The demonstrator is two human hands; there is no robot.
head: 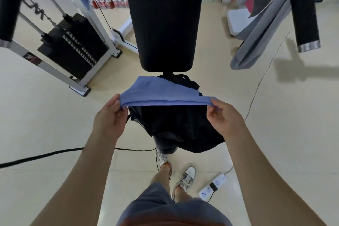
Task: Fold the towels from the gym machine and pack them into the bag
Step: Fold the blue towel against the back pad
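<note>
Head view: left hand (110,115) and right hand (222,117) pinch the blue towel (161,93) corners; keep the edge taut and level while lowering it into the black bag (179,126).

Blue-grey shorts (152,205) and white sneakers (186,175) (grey trim).

Blue towel (161,91) was soft matt cloth w/ fine nap. Black bag (181,130) looked like thin synthetic fabric, slight sheen. Bench pad (165,18): black, matt, smooth, vinyl-like. Machine frame (55,72) was white-painted metal. Floor (45,115): glossy smooth tile. Power strip (212,187): white plastic. Grey towel (256,46) was matt cloth too.
</note>
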